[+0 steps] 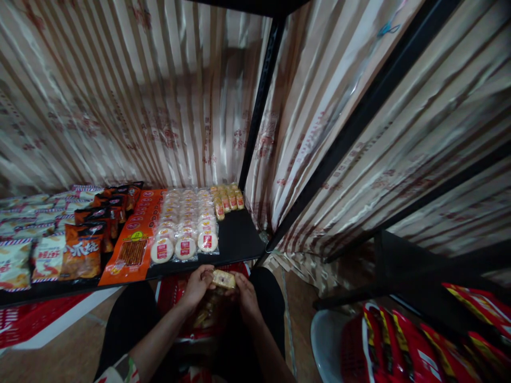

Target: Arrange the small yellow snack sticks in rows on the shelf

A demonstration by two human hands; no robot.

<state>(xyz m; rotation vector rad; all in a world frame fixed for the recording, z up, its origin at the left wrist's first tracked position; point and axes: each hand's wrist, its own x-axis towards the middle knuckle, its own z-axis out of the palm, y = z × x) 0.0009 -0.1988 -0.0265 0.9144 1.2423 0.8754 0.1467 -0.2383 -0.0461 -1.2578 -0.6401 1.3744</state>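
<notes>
Both hands pinch a small yellowish wrapped snack [223,279], possibly a rice cracker, in front of the shelf edge. My left hand [198,284] grips its left end, and my right hand [245,295] grips the right end. Below it, in a red box or basket [170,295] between the knees, lie more wrapped pieces [205,314], dim and partly hidden by the arms. On the black shelf [239,234], similar yellow packets [227,199] stand in rows at the far right corner. Beside them run rows of round white crackers [186,246] in clear wrappers.
Further left on the shelf are a flat orange pack of sticks [131,247], orange-black snack bags [82,252] and white bags [15,264]. A black shelf post [261,101] rises at the corner before pleated curtains [179,96]. Red packets [415,346] stand at lower right, near a pale stool [325,340].
</notes>
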